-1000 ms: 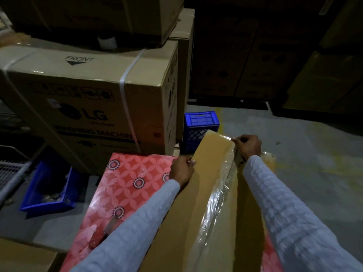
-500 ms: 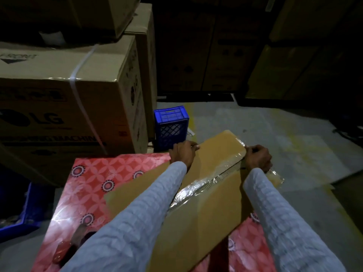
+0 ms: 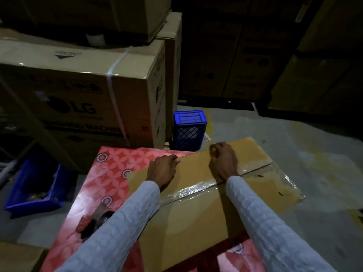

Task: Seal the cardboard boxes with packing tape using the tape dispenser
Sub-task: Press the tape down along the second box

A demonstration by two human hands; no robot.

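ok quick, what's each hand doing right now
Left hand: fingers curled over the cardboard box edge, gripping it.
Right hand: curled on the box top; a grip cannot be told.

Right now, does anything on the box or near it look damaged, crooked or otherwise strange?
Yes. The clear tape along the seam of the cardboard box is wrinkled and bunched, not flat, and loose film hangs past the box's right corner. The box also lies askew on the red patterned surface. The tape dispenser lies unused beside the left sleeve.

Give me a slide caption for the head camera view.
Both hands, left hand and right hand, hold a taped brown cardboard box on a red patterned table.
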